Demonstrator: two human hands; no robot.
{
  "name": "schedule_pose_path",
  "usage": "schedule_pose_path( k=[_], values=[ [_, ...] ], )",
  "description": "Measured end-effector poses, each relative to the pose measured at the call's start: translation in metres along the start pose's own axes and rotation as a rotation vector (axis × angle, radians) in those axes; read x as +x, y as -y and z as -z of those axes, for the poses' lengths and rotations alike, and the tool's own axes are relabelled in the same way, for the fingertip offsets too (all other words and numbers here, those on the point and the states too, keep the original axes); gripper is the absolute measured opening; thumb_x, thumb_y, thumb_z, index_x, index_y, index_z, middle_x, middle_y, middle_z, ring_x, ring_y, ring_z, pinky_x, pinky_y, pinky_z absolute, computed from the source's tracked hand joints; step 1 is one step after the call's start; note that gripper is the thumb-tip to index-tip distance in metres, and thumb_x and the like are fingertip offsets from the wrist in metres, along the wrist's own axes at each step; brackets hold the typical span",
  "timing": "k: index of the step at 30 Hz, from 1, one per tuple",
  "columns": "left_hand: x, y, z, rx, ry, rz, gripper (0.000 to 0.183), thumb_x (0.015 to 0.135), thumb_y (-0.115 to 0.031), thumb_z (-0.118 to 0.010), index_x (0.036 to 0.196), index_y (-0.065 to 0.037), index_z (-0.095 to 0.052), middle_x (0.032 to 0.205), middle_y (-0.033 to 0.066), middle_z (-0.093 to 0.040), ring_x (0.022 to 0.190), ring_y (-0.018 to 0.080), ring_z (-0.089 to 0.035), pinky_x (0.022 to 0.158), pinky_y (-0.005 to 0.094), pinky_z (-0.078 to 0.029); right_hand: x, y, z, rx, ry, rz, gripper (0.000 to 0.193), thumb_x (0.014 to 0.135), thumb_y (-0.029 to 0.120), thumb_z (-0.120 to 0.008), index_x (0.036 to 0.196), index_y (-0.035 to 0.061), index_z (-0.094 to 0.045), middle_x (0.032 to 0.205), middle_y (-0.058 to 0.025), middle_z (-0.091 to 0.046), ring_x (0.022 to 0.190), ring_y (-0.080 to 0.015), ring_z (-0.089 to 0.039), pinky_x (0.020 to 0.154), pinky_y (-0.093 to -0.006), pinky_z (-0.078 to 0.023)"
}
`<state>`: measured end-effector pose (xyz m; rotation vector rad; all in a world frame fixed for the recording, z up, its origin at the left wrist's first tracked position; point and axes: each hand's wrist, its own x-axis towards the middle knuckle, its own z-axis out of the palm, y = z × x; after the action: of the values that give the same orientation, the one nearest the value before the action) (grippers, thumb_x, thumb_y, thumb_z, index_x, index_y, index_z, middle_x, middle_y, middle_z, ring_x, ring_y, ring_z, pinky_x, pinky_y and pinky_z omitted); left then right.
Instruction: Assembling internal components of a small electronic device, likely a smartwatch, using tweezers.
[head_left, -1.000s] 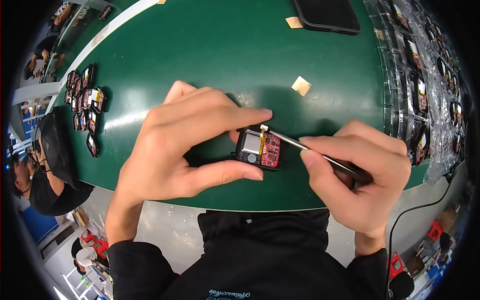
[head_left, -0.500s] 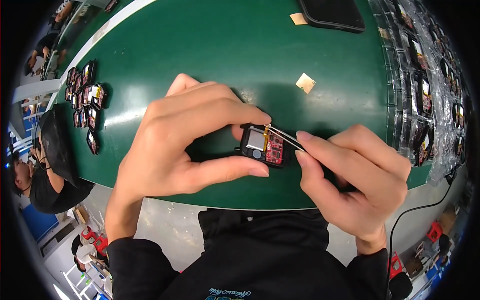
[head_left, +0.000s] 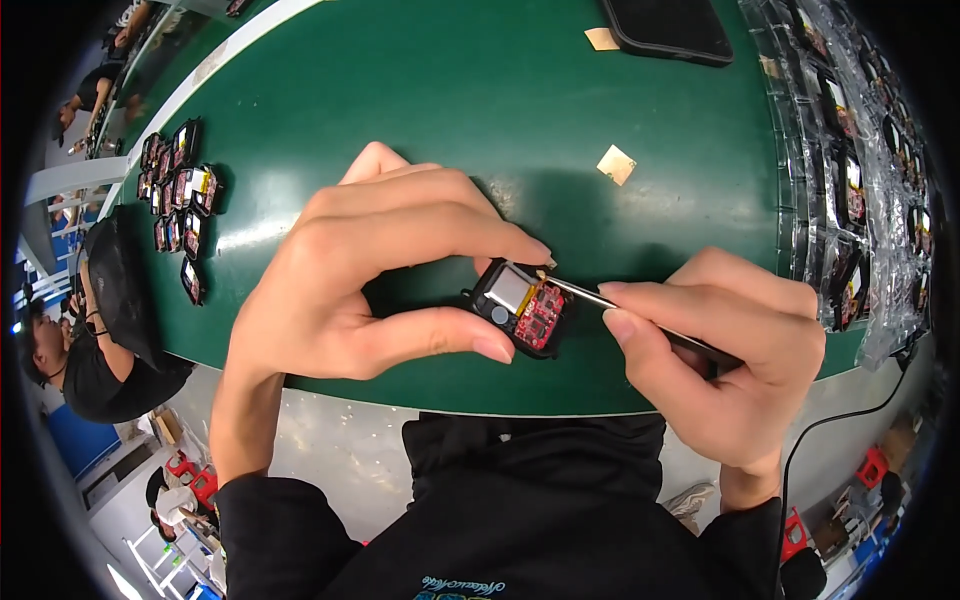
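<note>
Gadget (head_left: 522, 310): sat over the green table (head_left: 480, 95), turned slightly clockwise from half a second earlier.
Left hand (head_left: 335, 270): curled, thumb and forefinger gripped the gadget's edges.
Right hand (head_left: 735, 350): pinched around tweezers (head_left: 585, 293).
Tweezers: prongs had drawn together beside the gold strip (head_left: 541, 275), apparently the spot being worked; whether they held it was unclear.
</note>
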<state>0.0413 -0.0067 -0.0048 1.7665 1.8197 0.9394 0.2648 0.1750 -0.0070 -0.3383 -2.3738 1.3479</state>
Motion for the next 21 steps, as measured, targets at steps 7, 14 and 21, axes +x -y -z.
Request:
schedule_pose_path(
  k=[7, 14, 21],
  values=[
    [0.0010, -0.0029, 0.0008, 0.016, 0.026, -0.008, 0.065, 0.078, -0.058, -0.091, 0.112, -0.003, -0.086, 0.096, 0.0062, -0.082, 0.085, 0.0210, -0.071, 0.082, 0.0369, -0.034, 0.0035, -0.0045, -0.0011, 0.025, 0.028, 0.028, 0.022, 0.079, -0.009, -0.083, 0.099, -0.0015, -0.087, 0.068, -0.0039, -0.068, 0.051, -0.0044, -0.050, 0.048, -0.0236, -0.030],
    [0.0045, -0.0045, 0.0020, 0.036, 0.046, -0.013, 0.058, 0.078, -0.053, -0.092, 0.109, -0.005, -0.085, 0.099, 0.0064, -0.083, 0.084, 0.0209, -0.071, 0.081, 0.0368, -0.035, 0.0029, -0.0062, -0.0030, 0.041, 0.021, 0.032, 0.023, 0.078, -0.009, -0.082, 0.099, -0.0008, -0.087, 0.068, -0.0035, -0.068, 0.050, -0.0044, -0.049, 0.047, -0.0235, -0.030],
    [0.0064, -0.0011, 0.0052, 0.028, 0.097, -0.064, 0.055, 0.076, -0.050, -0.093, 0.106, -0.005, -0.084, 0.100, 0.0060, -0.084, 0.082, 0.0203, -0.071, 0.081, 0.0358, -0.036, 0.0019, -0.0053, -0.0024, 0.027, 0.032, 0.029, 0.023, 0.078, -0.009, -0.083, 0.099, -0.0014, -0.087, 0.067, -0.0036, -0.067, 0.052, -0.0053, -0.050, 0.048, -0.0238, -0.031]
  ],
)
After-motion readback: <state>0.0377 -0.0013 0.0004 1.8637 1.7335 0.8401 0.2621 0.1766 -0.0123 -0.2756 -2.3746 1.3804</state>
